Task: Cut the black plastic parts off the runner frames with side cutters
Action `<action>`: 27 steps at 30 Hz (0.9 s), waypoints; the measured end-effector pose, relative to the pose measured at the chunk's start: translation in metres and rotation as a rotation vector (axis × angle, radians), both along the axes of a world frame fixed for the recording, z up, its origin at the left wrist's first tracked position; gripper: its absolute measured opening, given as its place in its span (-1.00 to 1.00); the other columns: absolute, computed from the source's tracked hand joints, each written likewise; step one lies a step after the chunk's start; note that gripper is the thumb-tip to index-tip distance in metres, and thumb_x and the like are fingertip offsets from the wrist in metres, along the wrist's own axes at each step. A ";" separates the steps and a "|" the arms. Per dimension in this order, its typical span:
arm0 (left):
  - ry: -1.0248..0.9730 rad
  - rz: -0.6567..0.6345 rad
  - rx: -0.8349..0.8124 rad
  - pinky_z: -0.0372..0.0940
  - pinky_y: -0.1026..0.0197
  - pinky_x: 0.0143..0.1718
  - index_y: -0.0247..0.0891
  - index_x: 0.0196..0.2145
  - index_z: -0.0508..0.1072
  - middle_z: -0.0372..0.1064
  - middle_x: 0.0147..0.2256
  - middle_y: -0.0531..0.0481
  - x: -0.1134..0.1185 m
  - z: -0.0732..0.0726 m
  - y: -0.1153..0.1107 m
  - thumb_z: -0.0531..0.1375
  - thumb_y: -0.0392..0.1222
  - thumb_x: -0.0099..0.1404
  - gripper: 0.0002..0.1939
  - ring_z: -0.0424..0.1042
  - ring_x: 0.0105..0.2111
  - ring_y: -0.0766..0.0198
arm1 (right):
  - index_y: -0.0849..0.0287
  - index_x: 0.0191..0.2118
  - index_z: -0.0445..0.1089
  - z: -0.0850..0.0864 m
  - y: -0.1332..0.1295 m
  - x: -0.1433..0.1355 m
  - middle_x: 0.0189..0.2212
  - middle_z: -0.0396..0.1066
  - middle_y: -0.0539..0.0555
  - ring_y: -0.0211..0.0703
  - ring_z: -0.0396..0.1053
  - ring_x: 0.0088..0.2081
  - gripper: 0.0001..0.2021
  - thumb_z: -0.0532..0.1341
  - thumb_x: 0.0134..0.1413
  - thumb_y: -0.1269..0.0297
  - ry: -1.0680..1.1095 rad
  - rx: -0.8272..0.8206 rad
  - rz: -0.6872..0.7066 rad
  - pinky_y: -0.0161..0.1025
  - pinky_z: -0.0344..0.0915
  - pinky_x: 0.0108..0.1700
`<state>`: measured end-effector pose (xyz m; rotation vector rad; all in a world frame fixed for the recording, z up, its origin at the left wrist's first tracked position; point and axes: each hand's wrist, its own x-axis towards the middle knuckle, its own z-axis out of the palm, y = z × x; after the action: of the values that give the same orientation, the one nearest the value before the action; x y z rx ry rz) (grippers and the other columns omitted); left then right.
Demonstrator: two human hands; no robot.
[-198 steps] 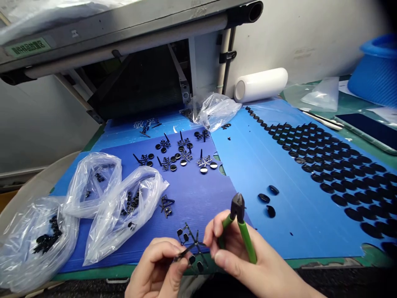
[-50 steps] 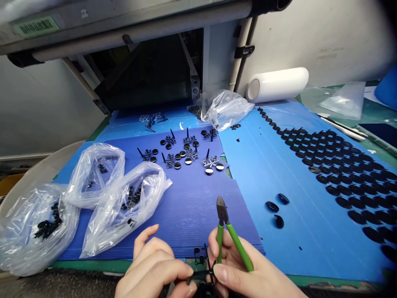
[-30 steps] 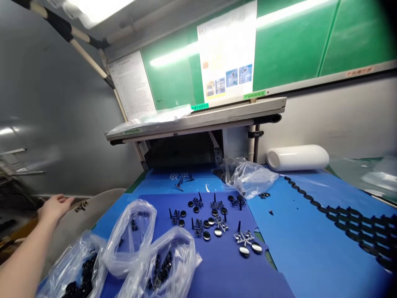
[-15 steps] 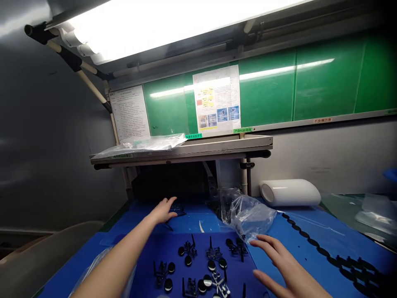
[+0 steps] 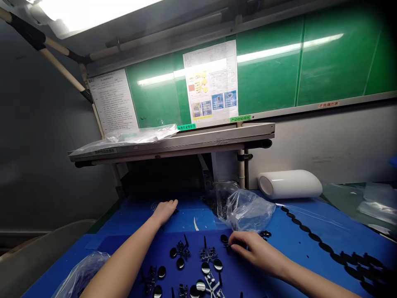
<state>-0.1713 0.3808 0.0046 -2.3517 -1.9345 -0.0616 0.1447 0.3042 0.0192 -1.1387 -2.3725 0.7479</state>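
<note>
My left hand (image 5: 164, 210) reaches far forward and lies palm down on the light blue corrugated sheet (image 5: 186, 215), covering a small black part. My right hand (image 5: 248, 248) rests on the dark blue sheet (image 5: 242, 277), its fingertips closed around a black sprue piece (image 5: 224, 239) just in front of a crumpled clear bag (image 5: 245, 207). Several more black sprues with shiny round discs (image 5: 180, 253) lie between my two arms. No cutter is in view.
A grey shelf (image 5: 173, 142) with plastic film on it overhangs the back of the bench. A white roll (image 5: 290, 184) lies at the back right. Rows of black oval parts (image 5: 341, 257) run along the right. A clear bag (image 5: 80, 275) sits front left.
My view rose from my lap to the bench's back. The cutter and held sprue left view. My left hand settled on the far part; my right hand moved left onto a sprue.
</note>
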 end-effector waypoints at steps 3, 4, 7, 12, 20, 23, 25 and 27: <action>-0.075 0.006 0.001 0.30 0.02 -0.23 -0.28 -0.08 0.29 0.30 -0.11 -0.09 0.000 0.006 -0.005 0.09 -0.16 0.24 -0.71 0.37 -0.21 0.19 | 0.13 -0.36 0.40 0.003 -0.005 0.001 -0.38 0.46 0.08 -0.08 0.38 -0.34 -0.79 0.01 0.10 0.30 -0.043 0.001 0.007 -0.27 0.25 -0.35; -0.111 0.009 0.008 0.30 0.02 -0.23 -0.29 -0.09 0.30 0.30 -0.11 -0.09 0.000 0.009 -0.008 0.09 -0.16 0.24 -0.71 0.37 -0.21 0.19 | 0.14 -0.36 0.39 0.004 -0.008 0.003 -0.38 0.46 0.09 -0.07 0.38 -0.34 -0.79 0.01 0.09 0.31 -0.059 0.002 0.006 -0.27 0.24 -0.35; -0.255 0.032 0.053 0.30 0.02 -0.22 -0.27 -0.09 0.30 0.30 -0.10 -0.09 -0.002 0.021 -0.019 0.08 -0.15 0.25 -0.72 0.36 -0.20 0.19 | 0.16 -0.34 0.39 0.010 -0.018 0.012 -0.39 0.46 0.11 -0.06 0.39 -0.36 -0.82 0.04 0.05 0.33 -0.115 -0.029 0.017 -0.26 0.24 -0.38; -0.554 0.135 0.060 0.31 0.05 -0.25 -0.28 -0.10 0.30 0.32 -0.14 -0.07 -0.010 0.030 -0.039 0.07 -0.13 0.25 -0.72 0.38 -0.24 0.21 | 0.12 -0.34 0.43 0.032 -0.020 0.015 -0.52 0.49 0.02 -0.15 0.42 -0.51 -0.83 0.14 0.01 0.19 -0.195 -0.127 0.154 -0.35 0.23 -0.55; -0.912 0.342 -0.176 0.32 0.06 -0.27 -0.29 -0.09 0.29 0.32 -0.14 -0.08 -0.021 0.025 -0.059 0.08 -0.13 0.25 -0.70 0.38 -0.25 0.22 | 0.17 0.02 0.19 0.030 0.024 -0.078 -0.06 0.27 0.12 -0.06 0.34 -0.18 -0.67 0.13 0.13 0.25 -0.243 0.009 0.317 -0.03 0.32 -0.21; -0.980 0.388 -0.319 0.32 0.06 -0.27 -0.30 -0.10 0.30 0.32 -0.14 -0.08 -0.016 0.021 -0.065 0.08 -0.13 0.25 -0.71 0.38 -0.25 0.22 | 0.19 -0.03 0.24 0.017 0.031 -0.108 -0.08 0.30 0.11 -0.05 0.32 -0.14 -0.72 0.13 0.13 0.27 -0.297 0.063 0.433 0.00 0.30 -0.16; -1.012 0.409 -0.414 0.32 0.06 -0.28 -0.30 -0.11 0.31 0.32 -0.15 -0.08 -0.010 0.017 -0.067 0.08 -0.13 0.24 -0.71 0.38 -0.25 0.22 | 0.20 -0.07 0.27 0.011 0.033 -0.116 -0.11 0.32 0.10 -0.07 0.34 -0.16 -0.75 0.13 0.13 0.27 -0.317 0.101 0.487 -0.01 0.30 -0.16; -1.036 0.421 -0.496 0.32 0.07 -0.28 -0.30 -0.11 0.31 0.32 -0.15 -0.07 -0.002 0.013 -0.068 0.08 -0.13 0.24 -0.71 0.38 -0.26 0.22 | 0.21 -0.10 0.29 0.006 0.034 -0.114 -0.13 0.34 0.09 -0.09 0.35 -0.19 -0.77 0.13 0.13 0.27 -0.329 0.133 0.513 -0.04 0.31 -0.18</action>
<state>-0.1735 0.3130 0.0177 -2.3024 -3.1744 -1.0644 0.0305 0.3380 0.0250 -0.6347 -2.9955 0.5740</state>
